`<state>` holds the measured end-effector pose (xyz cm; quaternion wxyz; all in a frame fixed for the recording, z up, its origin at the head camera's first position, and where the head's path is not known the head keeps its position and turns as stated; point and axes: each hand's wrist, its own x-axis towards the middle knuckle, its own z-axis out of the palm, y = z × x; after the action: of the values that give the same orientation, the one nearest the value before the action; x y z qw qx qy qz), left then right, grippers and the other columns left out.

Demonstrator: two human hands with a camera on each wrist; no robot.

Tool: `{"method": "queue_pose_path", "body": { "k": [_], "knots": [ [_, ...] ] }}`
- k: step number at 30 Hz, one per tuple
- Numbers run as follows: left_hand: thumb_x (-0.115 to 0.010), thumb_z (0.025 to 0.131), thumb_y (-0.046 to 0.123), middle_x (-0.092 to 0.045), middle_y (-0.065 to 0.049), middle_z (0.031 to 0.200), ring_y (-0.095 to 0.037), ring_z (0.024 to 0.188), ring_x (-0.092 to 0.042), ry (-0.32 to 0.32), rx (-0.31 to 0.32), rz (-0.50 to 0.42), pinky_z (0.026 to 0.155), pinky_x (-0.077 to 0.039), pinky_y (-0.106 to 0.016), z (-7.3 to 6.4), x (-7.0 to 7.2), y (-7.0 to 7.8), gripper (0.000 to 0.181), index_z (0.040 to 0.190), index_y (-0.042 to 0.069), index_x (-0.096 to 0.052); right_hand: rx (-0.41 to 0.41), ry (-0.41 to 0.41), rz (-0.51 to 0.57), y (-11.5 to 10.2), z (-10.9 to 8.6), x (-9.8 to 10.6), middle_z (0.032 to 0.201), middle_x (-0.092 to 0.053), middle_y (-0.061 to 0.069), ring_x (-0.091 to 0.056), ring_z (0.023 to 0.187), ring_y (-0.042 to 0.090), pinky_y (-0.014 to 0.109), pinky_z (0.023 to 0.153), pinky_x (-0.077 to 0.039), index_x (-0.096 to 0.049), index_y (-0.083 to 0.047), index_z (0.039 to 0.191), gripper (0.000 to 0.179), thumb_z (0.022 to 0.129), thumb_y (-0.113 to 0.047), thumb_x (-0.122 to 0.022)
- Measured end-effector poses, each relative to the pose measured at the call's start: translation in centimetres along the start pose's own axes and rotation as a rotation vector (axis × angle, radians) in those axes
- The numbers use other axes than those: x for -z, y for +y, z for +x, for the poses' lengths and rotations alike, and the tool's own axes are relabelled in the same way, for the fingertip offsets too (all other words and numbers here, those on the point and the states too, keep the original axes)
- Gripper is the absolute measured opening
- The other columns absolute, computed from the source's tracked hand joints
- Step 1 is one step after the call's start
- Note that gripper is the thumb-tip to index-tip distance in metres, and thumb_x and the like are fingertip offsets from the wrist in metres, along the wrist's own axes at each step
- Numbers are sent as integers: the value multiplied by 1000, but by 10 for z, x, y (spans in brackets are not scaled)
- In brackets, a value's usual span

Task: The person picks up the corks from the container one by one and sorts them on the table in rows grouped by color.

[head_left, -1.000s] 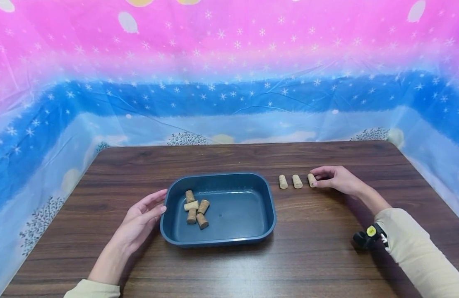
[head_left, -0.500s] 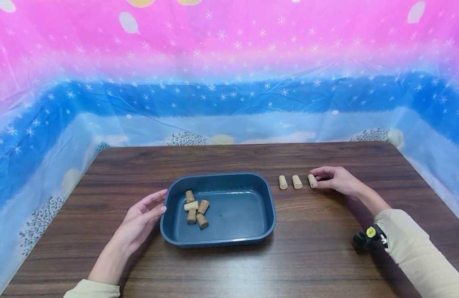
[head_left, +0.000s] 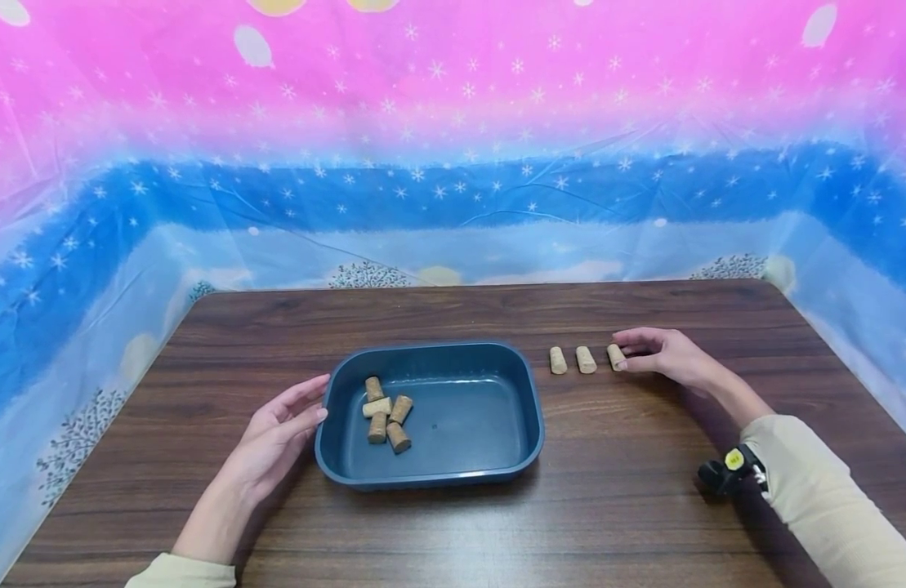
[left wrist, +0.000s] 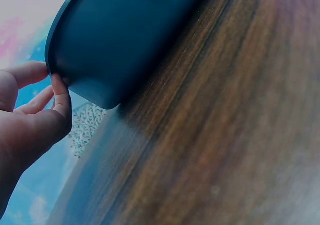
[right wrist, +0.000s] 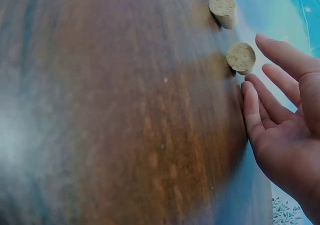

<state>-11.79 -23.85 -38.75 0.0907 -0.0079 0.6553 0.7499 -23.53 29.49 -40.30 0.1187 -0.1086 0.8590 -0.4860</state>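
Observation:
A dark blue plastic tub [head_left: 489,474] stands on the wooden table, with several brown and tan corks [head_left: 400,410] near its left end. My left hand [head_left: 270,437] touches the outside of the tub's left wall with thumb and fingertips, as the left wrist view also shows. To the right of the tub, three pale corks sit in a row: a left one [head_left: 558,360], a middle one [head_left: 586,360] and a right one [head_left: 615,358]. Around the right cork [right wrist: 241,58] is my right hand [head_left: 666,356], its fingers loosely bent and the thumb slightly apart from the cork in the right wrist view.
The brown wood-grain table [head_left: 453,539] has a straight back edge and rounded far corners. A pink and blue snowflake cloth [head_left: 453,188] hangs behind and beside it. A small black device [head_left: 725,475] is strapped at the right sleeve's wrist.

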Motion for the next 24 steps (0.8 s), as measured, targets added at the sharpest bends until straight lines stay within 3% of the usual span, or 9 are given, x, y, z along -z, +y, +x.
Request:
{"method": "queue_pose_path", "body": {
  "k": [5,9,17,24],
  "knots": [
    [-58,96,5,-54,0,125,-13,114,-53,4,1,-3,94,-45,-21,0,0,-1,46,140,2,-45,16,43,89,-1,1,1,130,-53,29,-60,97,1,21,80,-50,-48,10,134,55,90,-16,-70],
    [-58,96,3,-56,0,124,-13,113,-53,-3,-11,-16,94,-45,-22,0,0,-1,43,138,4,-48,18,89,91,-10,3,2,131,-52,27,-60,94,1,24,79,-53,-49,9,134,55,93,-23,-67],
    [-58,96,4,-55,1,124,-12,113,-53,-3,-10,-7,94,-45,-21,1,0,0,46,140,1,-45,61,78,-32,-59,4,-15,130,-55,22,-58,110,33,43,88,-51,-52,3,134,50,97,-30,-60],
    [-58,96,4,-55,2,123,-11,114,-53,7,5,-3,94,-44,-21,0,-1,0,48,142,0,-42,118,30,-65,-100,-1,-45,126,-58,22,-59,108,35,49,87,-49,-55,3,130,41,98,-21,-59]
  ]
}}
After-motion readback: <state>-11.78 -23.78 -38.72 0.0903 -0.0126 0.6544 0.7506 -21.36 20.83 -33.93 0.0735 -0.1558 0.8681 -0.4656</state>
